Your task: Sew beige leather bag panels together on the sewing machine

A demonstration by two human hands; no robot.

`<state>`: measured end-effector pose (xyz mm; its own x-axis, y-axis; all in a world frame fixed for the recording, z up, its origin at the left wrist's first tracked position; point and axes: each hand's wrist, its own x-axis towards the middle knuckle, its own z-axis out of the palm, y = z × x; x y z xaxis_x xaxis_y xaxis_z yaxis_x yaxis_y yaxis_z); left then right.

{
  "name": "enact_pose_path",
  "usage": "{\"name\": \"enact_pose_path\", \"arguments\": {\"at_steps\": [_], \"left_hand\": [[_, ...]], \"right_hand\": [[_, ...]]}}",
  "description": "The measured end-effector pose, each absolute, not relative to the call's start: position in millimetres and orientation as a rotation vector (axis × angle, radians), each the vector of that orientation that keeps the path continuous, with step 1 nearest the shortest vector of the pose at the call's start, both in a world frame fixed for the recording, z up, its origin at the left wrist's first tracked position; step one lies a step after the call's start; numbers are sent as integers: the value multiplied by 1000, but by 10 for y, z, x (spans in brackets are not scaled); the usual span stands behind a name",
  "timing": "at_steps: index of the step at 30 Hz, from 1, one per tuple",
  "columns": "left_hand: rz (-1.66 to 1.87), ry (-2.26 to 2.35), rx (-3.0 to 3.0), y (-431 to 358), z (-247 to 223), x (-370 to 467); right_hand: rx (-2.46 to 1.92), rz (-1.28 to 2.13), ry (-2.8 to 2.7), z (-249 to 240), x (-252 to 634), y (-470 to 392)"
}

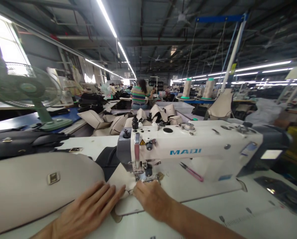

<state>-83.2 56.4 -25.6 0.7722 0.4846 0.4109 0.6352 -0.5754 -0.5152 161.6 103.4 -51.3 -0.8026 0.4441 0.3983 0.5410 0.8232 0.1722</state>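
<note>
Hands (both flat, open) [89, 207] [152, 199] press beige panel [121, 181] edge near presser foot [145, 176].

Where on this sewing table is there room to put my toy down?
Bare table lies right of the right hand, in front of the sewing machine. It is crowded at the needle, where both hands press the beige piece. The left hand lies beside a big beige panel.

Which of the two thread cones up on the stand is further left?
The cone with the plainly green base; the other cone stands to its right, nearer the white pole.
</note>
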Motion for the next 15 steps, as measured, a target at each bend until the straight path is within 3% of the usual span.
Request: {"name": "enact_pose_path", "arguments": {"at_steps": [6,15], "left_hand": [[-94,-494,-2472,811,34,-676],[-102,-742,-2654,815,55,-533]], "right_hand": [[-801,-453,-2544,-561,1643,960],[-726,-396,-2429,-652,1672,958]]}}
